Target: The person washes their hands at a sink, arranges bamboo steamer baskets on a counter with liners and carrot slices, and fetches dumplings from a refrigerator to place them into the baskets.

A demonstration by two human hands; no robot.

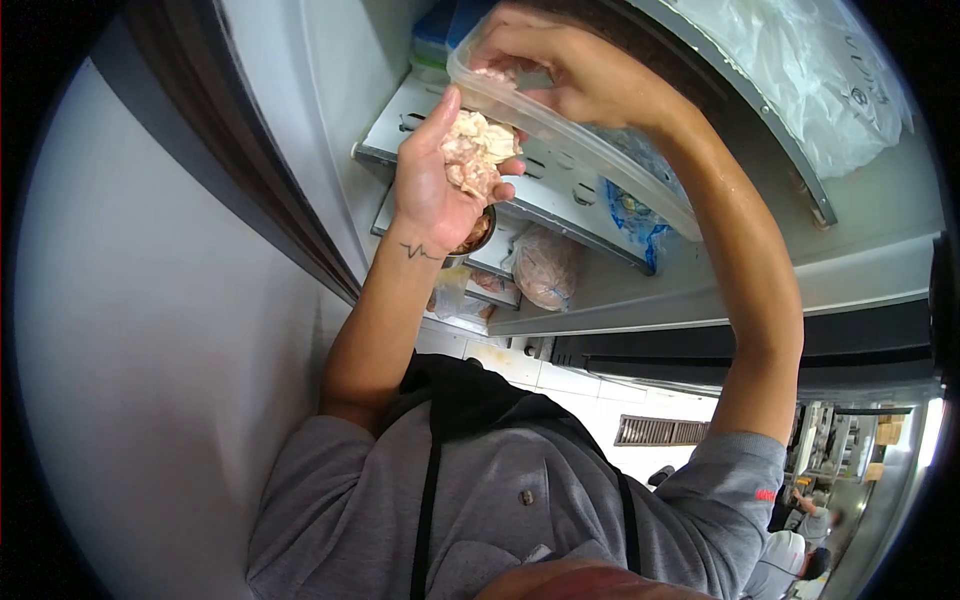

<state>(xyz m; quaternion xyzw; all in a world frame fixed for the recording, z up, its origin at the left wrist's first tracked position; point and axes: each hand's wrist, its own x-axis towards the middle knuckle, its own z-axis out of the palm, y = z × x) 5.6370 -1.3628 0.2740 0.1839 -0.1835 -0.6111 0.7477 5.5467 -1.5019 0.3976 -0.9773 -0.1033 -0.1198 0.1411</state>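
Some raw meat (475, 155), pale pink with creamy patches, lies in the palm of the left hand (425, 190), which we see turned up and cupped, fingers bent around the lump and thumb along its side. The right hand (560, 65) reaches into a clear plastic tub (600, 150) just beyond, its fingers curled below the rim next to more pink meat. We cannot tell whether those fingers pinch any of it, since the tub and the hand itself hide the tips. The lump in the left palm sits just beside the near wall of the tub, over a white slotted shelf (390, 122).

Near the tub's far left end we make out a blue box (432, 35). Lower down, we see a round metal bowl (487, 235) partly behind the left wrist, and a tied clear bag (545, 268) of something pinkish beside it. A large plastic bag (800, 80) lies at upper right.
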